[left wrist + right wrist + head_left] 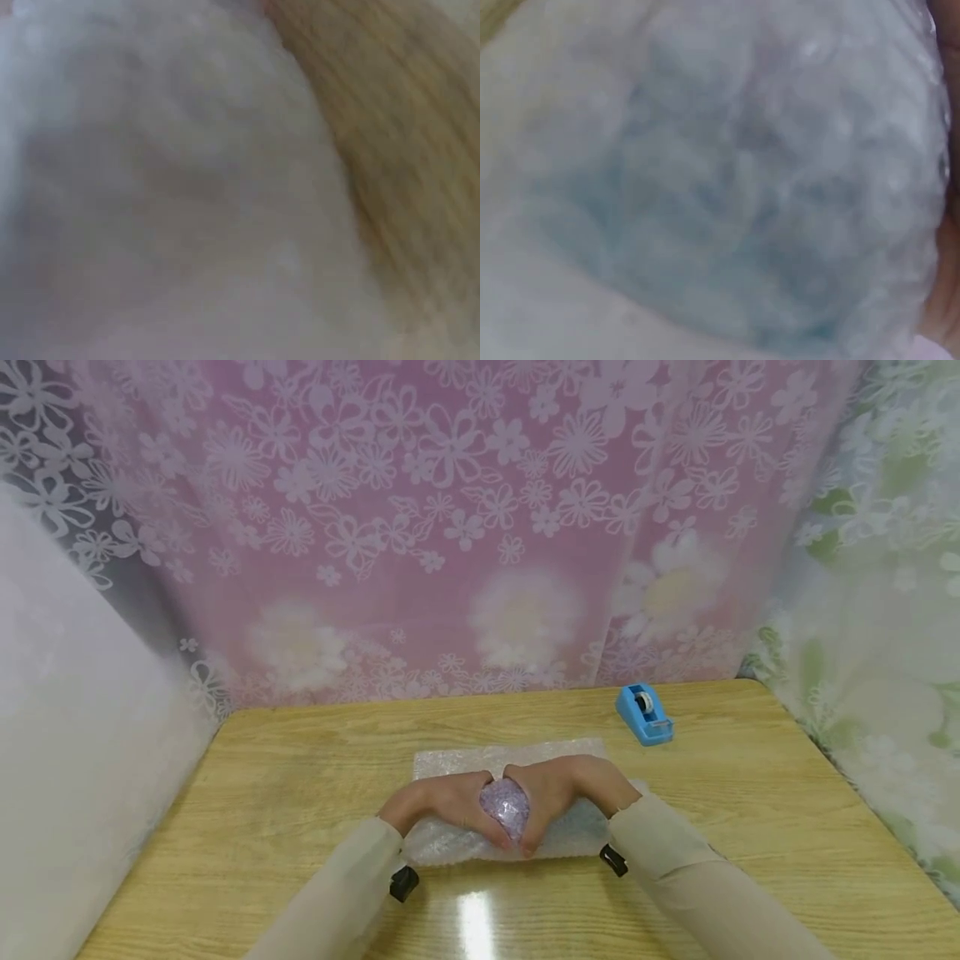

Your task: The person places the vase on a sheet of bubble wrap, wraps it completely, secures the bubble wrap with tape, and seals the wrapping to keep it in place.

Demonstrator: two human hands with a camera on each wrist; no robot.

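Note:
A sheet of clear bubble wrap [450, 762] lies across the middle of the table. Between my two hands a purple thing [507, 803] shows through the plastic; its kind cannot be made out. My left hand [456, 800] curls round its left side and my right hand [553, 783] round its right, thumbs and forefingers almost meeting. Most other fingers are hidden. The left wrist view is filled by blurred bubble wrap [172, 142]. In the right wrist view, bluish patches show through the bubble wrap [765, 180], and part of the right hand [946, 255] touches its edge.
A blue tape dispenser [647, 715] stands at the back right of the wooden table [300, 752]. A pink flowered curtain [420, 527] hangs behind the back edge, with pale cloth at both sides.

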